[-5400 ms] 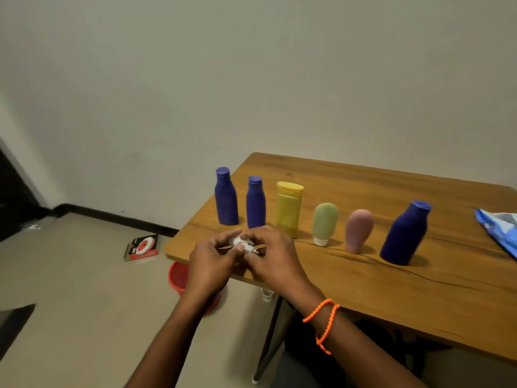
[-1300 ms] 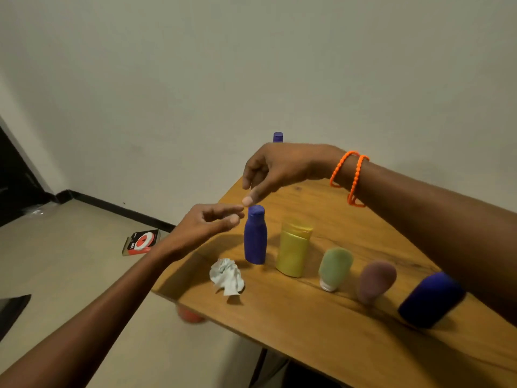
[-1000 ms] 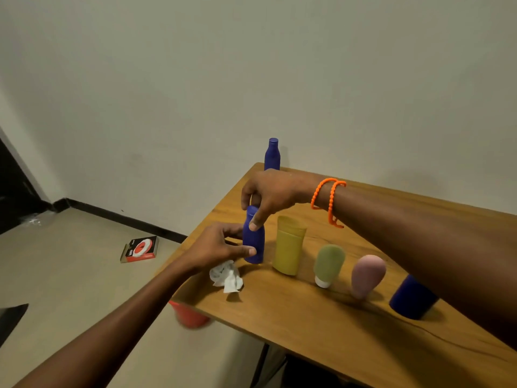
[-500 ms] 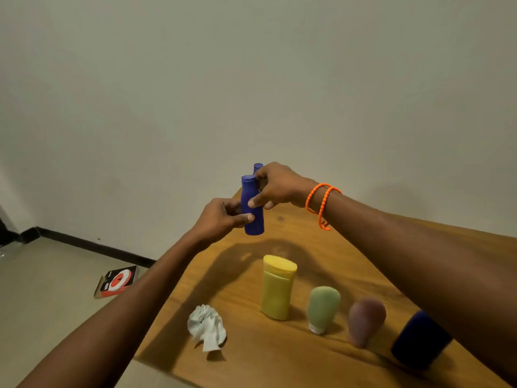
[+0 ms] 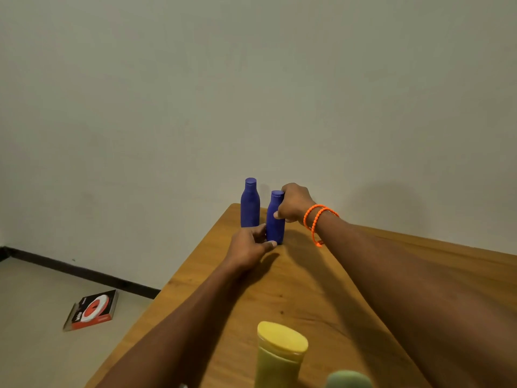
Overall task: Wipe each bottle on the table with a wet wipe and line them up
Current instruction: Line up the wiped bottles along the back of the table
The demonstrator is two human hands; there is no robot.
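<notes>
Far left corner of the desk (image 5: 307, 278), close to the wall. Second blue bottle (image 5: 275, 219) stands upright there, just beside the first blue bottle (image 5: 249, 204), which stands alone nearer the corner; the two look close but whether they touch I cannot tell. Right hand (image 5: 293, 204) grips the second bottle high, fingers curled round the neck and shoulder just under the cap. Left hand (image 5: 249, 246) pinches it low, thumb and fingertips on the base where it meets the desk. Both hands closed on that one bottle. Judgement: it is being set into the line, base steadied before letting go. Handling, as a guess: small rigid plastic, matte skin, probably light; possibly damp from wiping, so a bit slick. Tall and narrow, so it would tip easily and knock its neighbour. Best hold is round the body or shoulder, with a finger at the base while seating it. Near edge: yellow bottle (image 5: 281, 357) and the top of a green bottle (image 5: 348, 379), both cut off by the frame. On the floor, a red and black box (image 5: 92, 310).
</notes>
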